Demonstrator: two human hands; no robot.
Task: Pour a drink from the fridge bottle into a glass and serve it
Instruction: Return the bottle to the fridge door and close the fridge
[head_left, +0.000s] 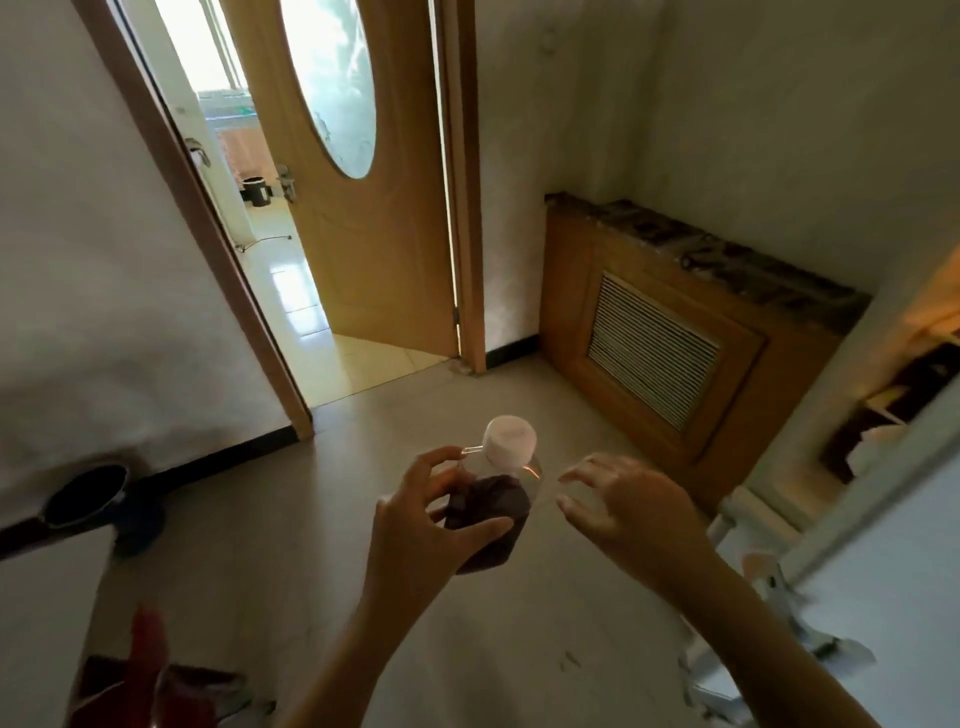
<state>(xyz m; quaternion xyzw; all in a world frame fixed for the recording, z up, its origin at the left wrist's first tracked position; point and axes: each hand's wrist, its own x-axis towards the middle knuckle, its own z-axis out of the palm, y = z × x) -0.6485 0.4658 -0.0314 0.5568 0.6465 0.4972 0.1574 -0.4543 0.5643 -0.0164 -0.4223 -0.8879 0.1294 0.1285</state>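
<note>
A clear plastic bottle (491, 512) with a white cap (510, 441) and a dark brown drink inside is held up over the floor in the middle of the view. My left hand (415, 525) grips its body, thumb across the front and fingers curled behind near the neck. My right hand (623, 504) hovers just to the right of the bottle, fingers loosely bent, apart from it and holding nothing. No glass is in view.
An open wooden door (358, 197) with an oval window leads to a bright room at the upper left. A wooden radiator cover (670, 332) stands against the right wall. A white appliance edge (883, 545) is at the right, a dark round bin (88, 499) at the left.
</note>
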